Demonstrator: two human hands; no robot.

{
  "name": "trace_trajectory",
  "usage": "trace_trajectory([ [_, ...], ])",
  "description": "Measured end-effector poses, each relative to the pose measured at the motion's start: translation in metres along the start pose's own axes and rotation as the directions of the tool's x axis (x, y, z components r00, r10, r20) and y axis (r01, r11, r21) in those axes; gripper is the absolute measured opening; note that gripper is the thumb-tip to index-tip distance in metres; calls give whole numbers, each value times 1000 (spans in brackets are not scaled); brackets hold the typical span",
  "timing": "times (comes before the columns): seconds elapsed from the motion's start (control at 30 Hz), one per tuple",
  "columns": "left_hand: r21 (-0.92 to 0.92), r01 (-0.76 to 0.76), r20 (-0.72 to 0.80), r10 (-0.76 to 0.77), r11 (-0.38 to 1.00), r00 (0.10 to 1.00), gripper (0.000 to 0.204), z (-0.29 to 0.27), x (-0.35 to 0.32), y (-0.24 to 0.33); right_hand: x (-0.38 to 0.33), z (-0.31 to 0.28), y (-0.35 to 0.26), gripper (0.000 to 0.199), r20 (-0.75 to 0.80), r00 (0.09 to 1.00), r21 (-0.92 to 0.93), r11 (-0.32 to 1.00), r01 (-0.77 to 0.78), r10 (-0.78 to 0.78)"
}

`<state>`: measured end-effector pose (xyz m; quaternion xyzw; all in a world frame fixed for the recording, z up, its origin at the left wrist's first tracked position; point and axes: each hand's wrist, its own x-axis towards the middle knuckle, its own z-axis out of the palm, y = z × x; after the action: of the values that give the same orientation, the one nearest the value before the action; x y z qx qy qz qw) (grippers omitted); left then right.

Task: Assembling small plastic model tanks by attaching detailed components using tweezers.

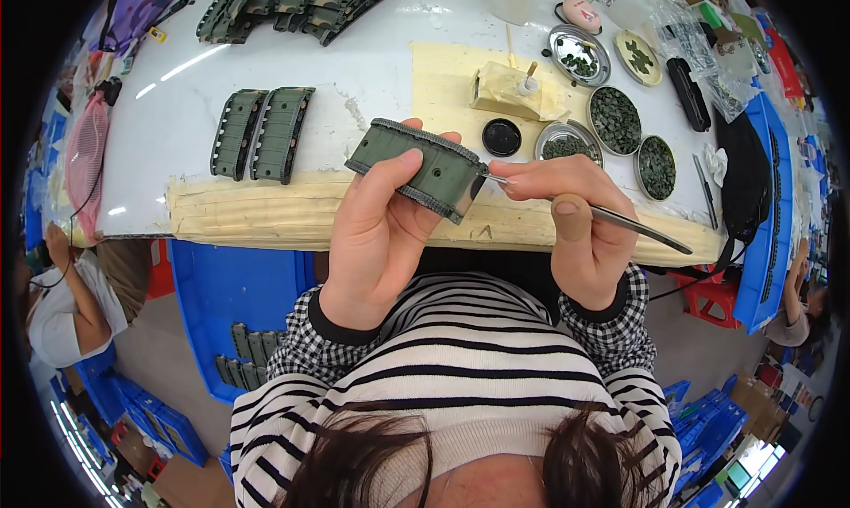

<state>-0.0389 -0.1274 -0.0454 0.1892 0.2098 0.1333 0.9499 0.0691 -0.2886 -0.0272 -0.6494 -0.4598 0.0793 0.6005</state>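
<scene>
My left hand grips a green camouflage model tank part with dark ribbed strips along its long sides. Its thumb lies across the flat face. In my right hand is a pair of metal tweezers, pinched by the fingers. The tweezer tips are at the right end of the tank part; whether they hold a small piece there I cannot make out. Just beyond sits a round black lid. Several containers of small dark green pieces, including a round tin, stand at the right.
Two matching parts lie on the white table, with more stacked farther back. A tape-wrapped block holding a small bottle stands behind the lid. A blue bin with more parts is below left. Other people sit at both sides.
</scene>
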Motion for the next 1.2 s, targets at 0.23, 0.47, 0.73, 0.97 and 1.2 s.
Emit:
trace_trajectory([
  [0.23,3,9,-1,-9,1000,1000,36,0,-1,-1,-1,2,1,14,-19,1000,3,1000,-2,2],
  [0.47,9,14,-20,-14,1000,1000,35,-1,-1,-1,0,3,1,14,-7,1000,-17,1000,-5,5],
  [0.73,8,-26,-26,26,1000,999,35,-1,-1,-5,1,3,0,12,12,998,-119,991,56,-55],
  [0.97,-18,-19,3,19,1000,1000,36,-2,-1,-8,0,6,-2,12,-7,998,-155,986,63,-65],
  [1.2,34,-13,1,13,999,1000,37,-3,-1,-10,-4,7,-1,10,-15,996,-149,985,87,-90],
])
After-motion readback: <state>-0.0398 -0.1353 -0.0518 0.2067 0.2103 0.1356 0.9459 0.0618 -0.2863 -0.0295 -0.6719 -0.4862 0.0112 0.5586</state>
